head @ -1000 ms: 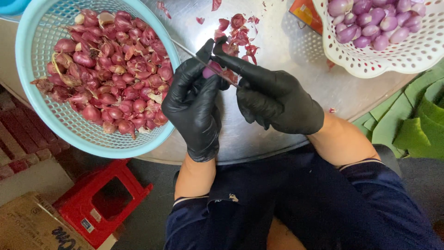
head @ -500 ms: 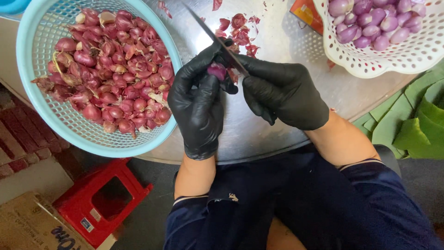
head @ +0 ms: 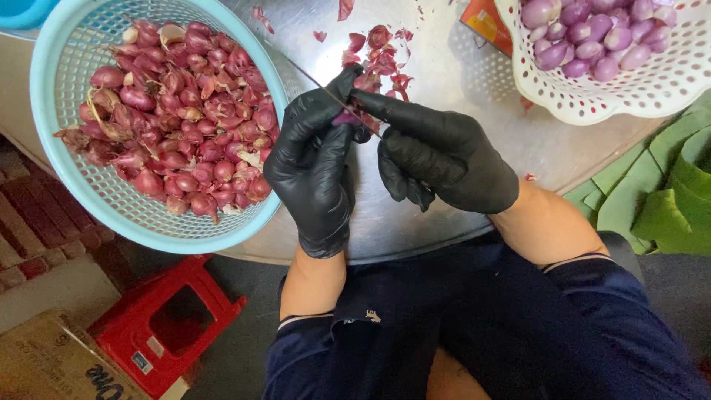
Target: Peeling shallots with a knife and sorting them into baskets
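Both my hands wear black gloves and meet over a round metal tray (head: 459,81). My left hand (head: 315,159) pinches a small purple shallot (head: 346,117). My right hand (head: 437,152) grips a thin knife (head: 318,83), index finger along its back, the blade lying against the shallot and pointing up-left. Red peel scraps (head: 381,52) lie on the tray just beyond my fingers.
A light-blue basket (head: 81,185) of unpeeled red shallots sits at the left. A white basket (head: 629,89) of peeled purple shallots stands at the top right. A red plastic stool (head: 167,326) and a cardboard box (head: 52,363) are on the floor below. Green leaves (head: 659,200) lie at the right.
The knife blade has swung from near my fingers to pointing up-left across the shallot. Both hands stayed close together and shifted slightly.
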